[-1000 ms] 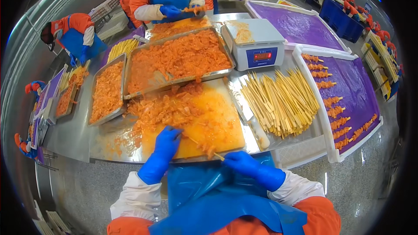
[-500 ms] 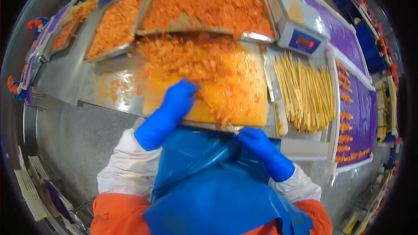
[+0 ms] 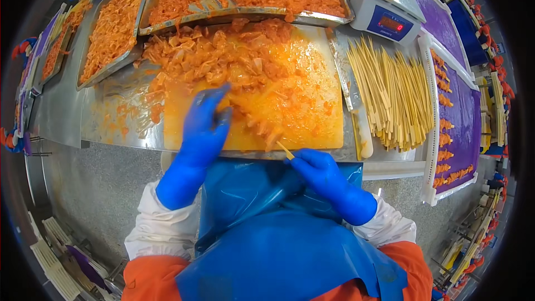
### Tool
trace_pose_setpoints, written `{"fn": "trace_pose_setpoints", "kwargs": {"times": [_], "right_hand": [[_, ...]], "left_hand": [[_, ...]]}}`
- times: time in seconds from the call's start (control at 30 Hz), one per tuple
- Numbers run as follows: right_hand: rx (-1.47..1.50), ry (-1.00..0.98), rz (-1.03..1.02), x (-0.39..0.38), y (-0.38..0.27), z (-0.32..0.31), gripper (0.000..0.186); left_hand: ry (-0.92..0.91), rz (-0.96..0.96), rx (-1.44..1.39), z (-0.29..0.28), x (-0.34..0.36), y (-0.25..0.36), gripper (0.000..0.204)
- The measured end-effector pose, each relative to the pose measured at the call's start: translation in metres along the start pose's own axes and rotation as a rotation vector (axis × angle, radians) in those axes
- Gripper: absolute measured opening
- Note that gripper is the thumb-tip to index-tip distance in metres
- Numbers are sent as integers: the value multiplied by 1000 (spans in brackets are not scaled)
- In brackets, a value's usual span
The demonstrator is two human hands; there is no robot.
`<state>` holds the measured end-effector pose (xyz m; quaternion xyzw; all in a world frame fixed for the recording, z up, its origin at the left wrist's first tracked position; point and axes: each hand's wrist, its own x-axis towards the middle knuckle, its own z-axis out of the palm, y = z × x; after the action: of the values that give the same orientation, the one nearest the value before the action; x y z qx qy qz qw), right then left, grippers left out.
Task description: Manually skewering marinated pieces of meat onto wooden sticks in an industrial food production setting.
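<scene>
My right hand (image 3: 329,178), in a blue glove, pinches the bare end of a wooden skewer (image 3: 285,149) at the front edge of a yellow cutting board (image 3: 326,141). Orange-coated meat pieces (image 3: 270,132) are threaded along its far part, which blurs over the board. To the left, my gloved left hand (image 3: 203,122) hovers above the board, thumb and fingers parted, with no piece plainly gripped. Just beyond it lies a heap of marinated meat pieces (image 3: 223,58).
Behind the board stand a wide metal tray (image 3: 245,13) of meat and a narrower tray (image 3: 111,72). To the right are a white-handled knife (image 3: 363,134), a pile of bare skewers (image 3: 393,97), a scale (image 3: 387,22) and a purple-lined rack (image 3: 462,139) holding finished skewers.
My left hand has moved left, away from the skewer, and its fingers have spread. The right hand still holds the skewer, now a little farther back. The whole view has shifted slightly.
</scene>
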<state>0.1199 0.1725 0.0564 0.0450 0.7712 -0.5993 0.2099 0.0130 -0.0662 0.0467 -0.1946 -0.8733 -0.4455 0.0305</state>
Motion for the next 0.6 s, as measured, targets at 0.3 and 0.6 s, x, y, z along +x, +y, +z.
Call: {"fn": "trace_pose_setpoints", "kwargs": {"times": [0.3, 0.6], "right_hand": [[-61, 89, -182, -10, 4, 6, 18], [46, 127, -228, -13, -16, 14, 18]], "left_hand": [[200, -443, -1373, 20, 4, 22, 37], [41, -493, -1630, 15, 4, 76, 38]]}}
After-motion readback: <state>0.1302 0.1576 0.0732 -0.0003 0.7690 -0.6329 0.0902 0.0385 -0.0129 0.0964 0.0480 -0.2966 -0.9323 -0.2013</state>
